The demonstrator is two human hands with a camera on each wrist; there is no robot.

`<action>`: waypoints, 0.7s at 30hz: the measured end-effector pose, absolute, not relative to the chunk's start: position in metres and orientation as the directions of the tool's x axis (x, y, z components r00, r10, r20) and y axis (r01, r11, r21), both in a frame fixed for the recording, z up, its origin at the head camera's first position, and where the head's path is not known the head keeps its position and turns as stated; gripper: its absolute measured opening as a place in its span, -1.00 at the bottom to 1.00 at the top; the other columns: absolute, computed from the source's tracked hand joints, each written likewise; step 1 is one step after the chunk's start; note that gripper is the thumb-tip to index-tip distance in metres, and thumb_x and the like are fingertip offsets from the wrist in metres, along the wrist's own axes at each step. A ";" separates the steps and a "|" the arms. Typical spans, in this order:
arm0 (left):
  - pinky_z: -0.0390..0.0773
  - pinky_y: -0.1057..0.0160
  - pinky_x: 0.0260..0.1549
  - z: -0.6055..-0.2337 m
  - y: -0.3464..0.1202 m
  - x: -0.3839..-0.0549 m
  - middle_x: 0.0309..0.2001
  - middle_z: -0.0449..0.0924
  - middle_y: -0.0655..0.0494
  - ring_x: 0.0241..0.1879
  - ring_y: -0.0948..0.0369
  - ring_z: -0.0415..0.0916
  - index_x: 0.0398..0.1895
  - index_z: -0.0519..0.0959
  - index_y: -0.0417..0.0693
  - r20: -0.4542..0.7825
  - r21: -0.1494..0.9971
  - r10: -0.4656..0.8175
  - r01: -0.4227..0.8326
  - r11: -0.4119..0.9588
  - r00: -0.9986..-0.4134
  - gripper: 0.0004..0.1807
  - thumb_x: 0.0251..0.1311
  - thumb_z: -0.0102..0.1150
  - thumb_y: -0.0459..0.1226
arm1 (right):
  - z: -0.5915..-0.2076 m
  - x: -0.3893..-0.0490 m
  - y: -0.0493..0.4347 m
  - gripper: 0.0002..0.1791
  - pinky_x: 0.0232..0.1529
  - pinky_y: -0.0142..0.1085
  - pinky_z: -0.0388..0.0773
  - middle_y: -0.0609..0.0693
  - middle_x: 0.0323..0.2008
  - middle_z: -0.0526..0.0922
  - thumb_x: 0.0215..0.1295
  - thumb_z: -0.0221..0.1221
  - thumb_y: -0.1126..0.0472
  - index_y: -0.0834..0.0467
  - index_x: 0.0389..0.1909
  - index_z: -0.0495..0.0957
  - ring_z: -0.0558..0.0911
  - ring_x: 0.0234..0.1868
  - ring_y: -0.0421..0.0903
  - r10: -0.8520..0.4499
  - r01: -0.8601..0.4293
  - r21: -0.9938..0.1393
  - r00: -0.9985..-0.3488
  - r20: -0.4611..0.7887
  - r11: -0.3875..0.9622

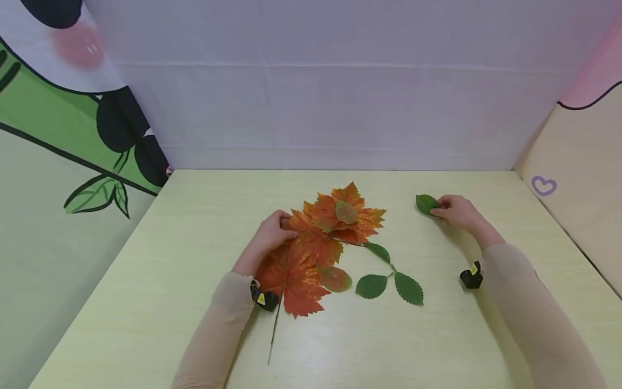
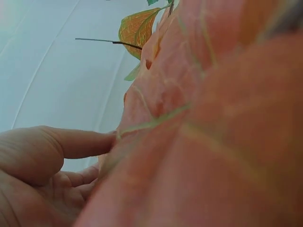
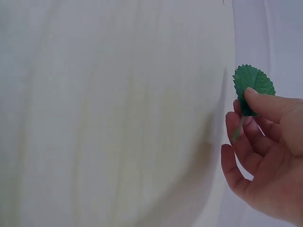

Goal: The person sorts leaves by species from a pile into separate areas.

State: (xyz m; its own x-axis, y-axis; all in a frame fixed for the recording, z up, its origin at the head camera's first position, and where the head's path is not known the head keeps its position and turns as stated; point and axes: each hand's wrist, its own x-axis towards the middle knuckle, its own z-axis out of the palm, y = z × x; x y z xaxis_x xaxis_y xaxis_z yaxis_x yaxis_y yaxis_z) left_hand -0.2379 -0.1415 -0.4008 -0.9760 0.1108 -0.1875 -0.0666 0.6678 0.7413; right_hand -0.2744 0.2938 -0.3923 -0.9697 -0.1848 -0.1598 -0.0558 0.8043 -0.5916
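In the head view my right hand (image 1: 459,210) is raised over the right of the table and pinches a single green leaf (image 1: 426,205) with a toothed edge. The right wrist view shows its thumb on the leaf blade (image 3: 253,87), with a short stem below. My left hand (image 1: 269,235) pinches an orange artificial maple leaf (image 1: 306,226) at its left edge. Up close, the left thumb (image 2: 85,143) lies against the leaf surface (image 2: 156,142), with fingers curled partly behind it. This leaf belongs to a spray of several maple leaves with a thin brown stem (image 1: 274,337) pointing toward me.
A sprig of green leaves (image 1: 409,288) lies right of the spray. Mottled green-orange oval leaves (image 1: 335,278) lie on and beside the maple leaves. Black wrist cameras (image 1: 471,276) sit at both cuffs. A pale lilac wall (image 1: 340,119) closes the back of the wood-grain table (image 1: 146,324).
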 end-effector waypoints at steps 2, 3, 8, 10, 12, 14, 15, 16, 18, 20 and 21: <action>0.38 0.03 -0.03 -0.400 -0.141 -0.237 0.09 0.37 -0.21 0.02 -0.04 0.36 0.11 0.29 -0.24 -0.185 0.744 0.106 -0.069 0.664 -0.977 -0.48 0.09 0.20 -0.29 | -0.392 -0.277 0.299 -0.53 -0.31 -0.33 0.37 0.23 -0.27 0.54 0.29 0.05 0.12 0.46 -0.01 0.32 0.52 -0.29 -0.01 -0.154 -0.020 -0.613 -0.974 -0.166 0.790; 0.38 0.03 -0.03 -0.400 -0.140 -0.237 0.09 0.38 -0.21 0.01 -0.04 0.36 0.11 0.29 -0.24 -0.185 0.744 0.105 -0.069 0.665 -0.977 -0.48 0.09 0.19 -0.29 | -0.392 -0.278 0.302 -0.52 -0.31 -0.33 0.38 0.23 -0.27 0.55 0.29 0.05 0.10 0.45 -0.02 0.33 0.52 -0.28 -0.01 -0.136 -0.004 -0.618 -0.977 -0.167 0.786; 0.40 0.05 -0.07 -0.400 -0.139 -0.236 0.07 0.38 -0.22 -0.03 -0.04 0.38 0.10 0.29 -0.24 -0.190 0.739 0.105 -0.072 0.670 -0.976 -0.49 0.09 0.19 -0.29 | -0.394 -0.281 0.319 -0.46 -0.21 -0.24 0.34 0.18 -0.26 0.57 0.30 0.02 -0.02 0.41 -0.01 0.36 0.43 -0.16 0.05 -0.024 0.087 -0.642 -0.986 -0.163 0.762; 0.41 0.06 -0.10 -0.401 -0.139 -0.236 0.05 0.39 -0.21 -0.05 -0.03 0.39 0.10 0.29 -0.23 -0.193 0.739 0.105 -0.074 0.670 -0.976 -0.49 0.09 0.19 -0.30 | -0.396 -0.282 0.325 -0.43 -0.15 -0.19 0.32 0.16 -0.26 0.57 0.29 0.01 -0.05 0.40 0.02 0.36 0.39 -0.10 0.09 0.028 0.132 -0.658 -0.986 -0.166 0.741; 0.42 0.07 -0.12 -0.401 -0.138 -0.236 0.04 0.40 -0.21 -0.08 -0.02 0.40 0.10 0.29 -0.24 -0.194 0.740 0.110 -0.072 0.668 -0.975 -0.50 0.10 0.19 -0.30 | -0.399 -0.283 0.331 -0.39 -0.11 -0.15 0.31 0.06 -0.33 0.59 0.28 0.01 -0.07 0.40 0.06 0.35 0.37 -0.05 0.12 0.080 0.172 -0.669 -0.983 -0.166 0.723; 0.43 0.08 -0.14 -0.402 -0.138 -0.236 0.02 0.41 -0.21 -0.10 -0.02 0.41 0.10 0.29 -0.23 -0.196 0.744 0.111 -0.074 0.664 -0.974 -0.50 0.09 0.19 -0.30 | -0.402 -0.284 0.335 -0.36 -0.06 -0.11 0.30 0.01 -0.37 0.60 0.26 0.02 -0.10 0.39 0.10 0.34 0.36 -0.02 0.14 0.128 0.208 -0.680 -0.978 -0.167 0.703; 0.43 0.09 -0.15 -0.402 -0.138 -0.236 0.02 0.41 -0.20 -0.10 -0.01 0.41 0.10 0.29 -0.23 -0.197 0.744 0.112 -0.074 0.664 -0.974 -0.50 0.09 0.19 -0.30 | -0.403 -0.285 0.337 -0.34 -0.03 -0.09 0.30 0.03 -0.36 0.61 0.26 0.02 -0.11 0.39 0.11 0.34 0.36 0.01 0.15 0.149 0.225 -0.683 -0.974 -0.170 0.695; 0.43 0.09 -0.15 -0.402 -0.138 -0.236 0.01 0.41 -0.20 -0.11 -0.01 0.42 0.09 0.29 -0.24 -0.196 0.744 0.113 -0.072 0.664 -0.974 -0.50 0.10 0.19 -0.30 | -0.405 -0.286 0.339 -0.33 0.00 -0.07 0.29 0.09 -0.33 0.61 0.26 0.02 -0.11 0.39 0.13 0.33 0.34 0.04 0.16 0.167 0.241 -0.688 -0.971 -0.173 0.685; 0.44 0.10 -0.16 -0.402 -0.138 -0.236 0.00 0.43 -0.20 -0.11 0.00 0.43 0.09 0.29 -0.24 -0.194 0.744 0.115 -0.070 0.665 -0.974 -0.50 0.09 0.19 -0.31 | -0.407 -0.288 0.342 -0.31 0.07 -0.03 0.26 0.16 -0.22 0.59 0.25 0.01 -0.11 0.39 0.15 0.31 0.31 0.09 0.17 0.202 0.267 -0.693 -0.963 -0.176 0.669; 0.44 0.10 -0.16 -0.403 -0.138 -0.237 -0.01 0.43 -0.20 -0.12 0.00 0.43 0.09 0.30 -0.24 -0.195 0.743 0.115 -0.070 0.665 -0.974 -0.51 0.09 0.19 -0.30 | -0.410 -0.291 0.345 -0.32 0.12 -0.03 0.24 0.24 -0.12 0.55 0.26 0.02 -0.09 0.40 0.16 0.30 0.31 0.11 0.17 0.232 0.289 -0.707 -0.956 -0.179 0.646; 0.44 0.10 -0.16 -0.403 -0.138 -0.237 -0.01 0.44 -0.20 -0.12 0.00 0.43 0.09 0.30 -0.24 -0.194 0.743 0.113 -0.070 0.666 -0.974 -0.51 0.09 0.19 -0.30 | -0.410 -0.292 0.346 -0.32 0.13 -0.03 0.23 0.20 -0.17 0.56 0.26 0.02 -0.08 0.41 0.17 0.30 0.31 0.12 0.16 0.244 0.296 -0.709 -0.953 -0.178 0.640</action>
